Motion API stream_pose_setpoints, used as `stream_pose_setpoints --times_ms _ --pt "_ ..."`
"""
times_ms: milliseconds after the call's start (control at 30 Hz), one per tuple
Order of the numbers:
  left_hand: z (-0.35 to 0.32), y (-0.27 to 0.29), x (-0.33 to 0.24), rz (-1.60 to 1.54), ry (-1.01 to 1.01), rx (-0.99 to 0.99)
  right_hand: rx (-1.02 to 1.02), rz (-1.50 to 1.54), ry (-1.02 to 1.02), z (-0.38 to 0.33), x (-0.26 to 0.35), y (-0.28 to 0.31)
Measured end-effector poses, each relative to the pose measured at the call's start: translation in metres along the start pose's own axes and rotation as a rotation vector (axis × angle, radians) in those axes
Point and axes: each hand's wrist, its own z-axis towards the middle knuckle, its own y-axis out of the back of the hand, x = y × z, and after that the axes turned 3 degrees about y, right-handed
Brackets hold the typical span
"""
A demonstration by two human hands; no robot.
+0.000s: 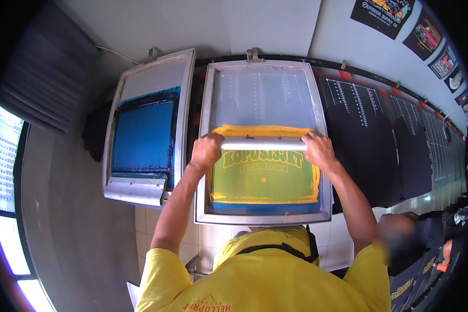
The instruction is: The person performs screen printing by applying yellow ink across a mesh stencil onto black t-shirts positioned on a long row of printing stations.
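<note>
A silver squeegee lies crosswise over a metal-framed printing screen straight in front of me. My left hand is closed around its left end. The right end is in the closed grip of my right hand. Beyond the squeegee runs a thick band of orange-yellow ink. On my side of it, a thinner yellow coat covers the mesh, where mirrored lettering shows through. The squeegee's lower edge and most of my fingertips are hidden.
To the left stands a second screen with a blue area and dark border; another metal squeegee rests at its near end. Black garments lie on boards in a row to the right. At the lower right, another person is close by.
</note>
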Motion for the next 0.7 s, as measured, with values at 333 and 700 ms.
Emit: stream_pose_setpoints --times_ms 333,700 --pt "-0.156 0.027 -0.051 -0.031 -0.042 0.014 -0.156 0.050 0.016 -0.141 0.082 0.020" --pt "-0.222 0.024 -0.078 0.021 0.060 0.349 0.098 0.077 -0.003 -0.200 0.105 0.008"
